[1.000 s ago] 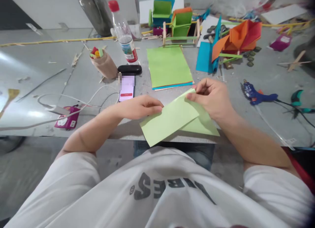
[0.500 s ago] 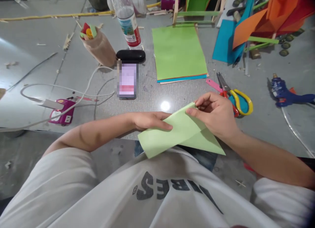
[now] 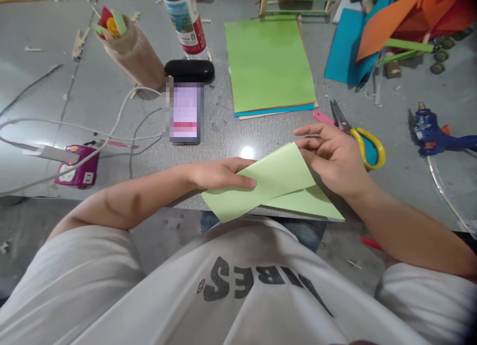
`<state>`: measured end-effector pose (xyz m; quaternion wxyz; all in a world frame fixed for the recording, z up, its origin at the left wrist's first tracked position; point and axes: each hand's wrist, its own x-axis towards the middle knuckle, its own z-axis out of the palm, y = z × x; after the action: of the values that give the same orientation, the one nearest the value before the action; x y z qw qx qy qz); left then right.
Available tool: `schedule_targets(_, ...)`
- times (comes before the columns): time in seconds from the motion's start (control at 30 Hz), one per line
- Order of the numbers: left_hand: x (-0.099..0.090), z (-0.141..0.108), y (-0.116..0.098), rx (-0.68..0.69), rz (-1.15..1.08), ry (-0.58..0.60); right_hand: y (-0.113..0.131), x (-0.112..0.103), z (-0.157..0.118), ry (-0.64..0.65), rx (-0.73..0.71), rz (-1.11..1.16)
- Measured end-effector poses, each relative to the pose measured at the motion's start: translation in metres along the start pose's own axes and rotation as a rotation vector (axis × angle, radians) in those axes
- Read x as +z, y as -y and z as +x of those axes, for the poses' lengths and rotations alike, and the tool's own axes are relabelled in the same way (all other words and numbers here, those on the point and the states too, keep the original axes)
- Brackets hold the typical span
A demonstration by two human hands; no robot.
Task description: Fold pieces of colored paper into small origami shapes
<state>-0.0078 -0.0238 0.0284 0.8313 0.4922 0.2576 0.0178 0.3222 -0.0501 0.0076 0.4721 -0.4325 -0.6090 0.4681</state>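
A folded sheet of light green paper (image 3: 276, 173) lies at the table's front edge, its upper layer slanting up to the right over a pointed lower flap. My left hand (image 3: 223, 175) pinches its left part, thumb on top and fingers underneath. At the paper's upper right corner is my right hand (image 3: 335, 159), its fingers loosely spread and apart. Whether its thumb still touches the paper edge is hard to make out. Just beyond this hand lie scissors with yellow handles (image 3: 379, 149), partly covered by it.
Behind the paper is a stack of coloured sheets (image 3: 270, 67), green on top. A phone (image 3: 185, 111), a black case (image 3: 190, 71), a bottle (image 3: 186, 25) and a paper-filled holder (image 3: 136, 54) stand left. A purple adapter (image 3: 80, 166) has cables. A blue glue gun (image 3: 428, 131) lies right.
My right hand has loosened its pinch on the paper's upper corner, and its fingers have spread. My left hand keeps its hold. The view has shifted slightly.
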Motion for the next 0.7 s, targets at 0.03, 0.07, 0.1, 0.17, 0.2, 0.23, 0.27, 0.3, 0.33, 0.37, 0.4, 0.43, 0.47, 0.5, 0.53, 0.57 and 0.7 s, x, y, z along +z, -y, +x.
schedule_targets(0.03, -0.001, -0.001, 0.0, 0.007, 0.047, 0.017, 0.0, 0.001, 0.0, 0.017, -0.008, -0.019)
schedule_targets(0.07, -0.001, -0.001, -0.001, 0.026, 0.101, 0.032, 0.0, 0.002, -0.001, 0.031, -0.02, -0.038)
schedule_targets(0.1, -0.002, -0.001, 0.0, 0.056, 0.16, 0.043, 0.001, 0.003, -0.002, 0.041, -0.035, -0.057)
schedule_targets(0.17, -0.004, -0.001, 0.001, 0.135, 0.288, 0.048, 0.006, 0.007, -0.004, 0.045, -0.059, -0.098)
schedule_targets(0.2, -0.004, -0.001, 0.002, 0.17, 0.348, 0.039, 0.009, 0.008, -0.005, 0.045, -0.063, -0.118)
schedule_targets(0.23, -0.004, -0.001, 0.003, 0.196, 0.397, 0.028, 0.013, 0.01, -0.006, 0.045, -0.059, -0.135)
schedule_targets(0.27, -0.004, -0.001, 0.003, 0.209, 0.429, 0.02, 0.016, 0.011, -0.007, 0.044, -0.056, -0.144)
schedule_targets(0.3, -0.003, -0.001, 0.003, 0.213, 0.439, 0.017, 0.019, 0.013, -0.007, 0.042, -0.059, -0.144)
schedule_targets(0.33, -0.002, -0.001, 0.003, 0.209, 0.422, 0.022, 0.022, 0.013, -0.008, 0.04, -0.065, -0.137)
schedule_targets(0.37, 0.0, -0.002, 0.002, 0.201, 0.379, 0.041, 0.024, 0.014, -0.009, 0.035, -0.067, -0.127)
schedule_targets(0.4, 0.002, -0.003, 0.0, 0.189, 0.316, 0.065, 0.025, 0.014, -0.009, 0.022, -0.067, -0.12)
schedule_targets(0.43, 0.005, -0.004, -0.002, 0.174, 0.243, 0.086, 0.027, 0.015, -0.01, -0.001, -0.068, -0.116)
schedule_targets(0.47, 0.007, -0.005, -0.004, 0.155, 0.175, 0.103, 0.029, 0.015, -0.01, -0.029, -0.065, -0.116)
schedule_targets(0.5, 0.009, -0.006, -0.005, 0.137, 0.122, 0.114, 0.031, 0.014, -0.01, -0.058, -0.065, -0.117)
schedule_targets(0.53, 0.011, -0.007, -0.007, 0.12, 0.088, 0.115, 0.033, 0.014, -0.01, -0.085, -0.075, -0.118)
schedule_targets(0.57, 0.012, -0.008, -0.008, 0.109, 0.071, 0.108, 0.035, 0.014, -0.01, -0.106, -0.096, -0.116)
schedule_targets(0.7, 0.011, -0.008, -0.009, 0.084, 0.033, 0.075, 0.042, 0.011, -0.007, -0.139, -0.179, -0.122)
